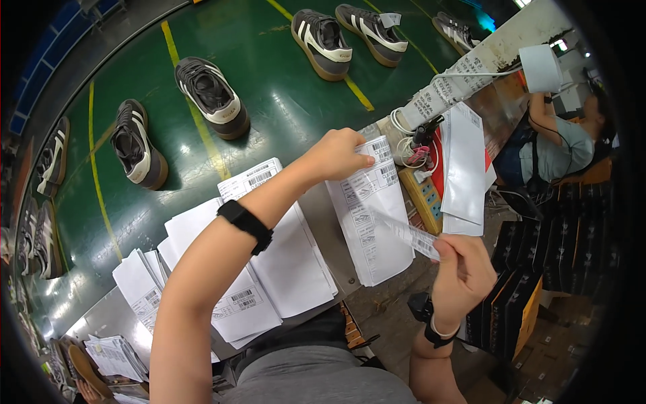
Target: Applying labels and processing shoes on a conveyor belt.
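My left hand (342, 156) reaches across to the top of a stack of label sheets (383, 252), its fingers curled with the thumb lying on the printed edge; I can't tell whether they pinch the paper or only press on it. The stack lies at the right end of the grey metal tabletop (321, 219). In my right hand (465, 273), thumb and fingers are closed on one end of a clear printed label strip (414, 239), which slants up and left over the stack; whether its far end touches the sheet, I can't make out. Under my left forearm, more white sheets (296, 269) lie in overlapping piles. Past the tabletop, striped black shoes (212, 97) stand spaced out on a green surface (269, 101) with yellow lines. Just right of my stack sits a yellowish power strip (422, 202), beside glossy white sheets (464, 175).
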{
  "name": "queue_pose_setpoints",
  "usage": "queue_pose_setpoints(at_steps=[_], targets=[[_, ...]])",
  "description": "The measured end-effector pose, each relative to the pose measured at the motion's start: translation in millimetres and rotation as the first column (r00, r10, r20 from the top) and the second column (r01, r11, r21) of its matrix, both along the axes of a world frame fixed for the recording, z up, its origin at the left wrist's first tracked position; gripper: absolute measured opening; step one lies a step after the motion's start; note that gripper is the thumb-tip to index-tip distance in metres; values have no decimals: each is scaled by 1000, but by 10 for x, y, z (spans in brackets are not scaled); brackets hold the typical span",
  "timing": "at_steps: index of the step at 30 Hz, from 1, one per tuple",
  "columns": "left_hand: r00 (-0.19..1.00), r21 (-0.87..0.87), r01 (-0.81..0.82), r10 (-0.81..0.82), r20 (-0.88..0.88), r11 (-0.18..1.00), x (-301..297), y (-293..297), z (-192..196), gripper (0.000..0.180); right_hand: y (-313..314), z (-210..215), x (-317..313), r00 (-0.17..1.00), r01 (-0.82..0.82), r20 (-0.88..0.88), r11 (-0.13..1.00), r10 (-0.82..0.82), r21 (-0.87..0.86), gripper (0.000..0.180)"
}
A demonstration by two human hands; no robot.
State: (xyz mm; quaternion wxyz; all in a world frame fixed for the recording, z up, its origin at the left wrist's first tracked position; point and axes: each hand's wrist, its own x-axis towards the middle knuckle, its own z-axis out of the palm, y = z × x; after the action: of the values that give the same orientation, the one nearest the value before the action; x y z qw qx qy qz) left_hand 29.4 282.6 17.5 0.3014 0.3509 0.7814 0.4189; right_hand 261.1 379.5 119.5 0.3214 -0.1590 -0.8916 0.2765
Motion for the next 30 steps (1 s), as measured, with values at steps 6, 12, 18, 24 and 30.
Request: queue_pose_setpoints(at_steps=[6,12,18,24,30], targets=[[823,-105,-9,-52,-566,994,276,-126,187,50,-123,500,17,988,-134,-105,972,115,-192,9],[675,-213,-450,174,-717,867,313,-1942,534,73,-377,230,-1131,824,-433,-48,573,565,-696,37],[588,-180,-787,627,-511,590,-249,-3253,-149,54,-902,-781,-3163,763,-475,19,579,647,-663,47],[582,20,-743,661,-474,669,-427,-2811,-226,45,-1201,-1287,-3931,856,-367,208,840,473,-401,81],[807,-80,-587,574,-135,806,-789,-3667,144,46,-1164,-853,-3223,879,-436,104,872,466,-223,86]])
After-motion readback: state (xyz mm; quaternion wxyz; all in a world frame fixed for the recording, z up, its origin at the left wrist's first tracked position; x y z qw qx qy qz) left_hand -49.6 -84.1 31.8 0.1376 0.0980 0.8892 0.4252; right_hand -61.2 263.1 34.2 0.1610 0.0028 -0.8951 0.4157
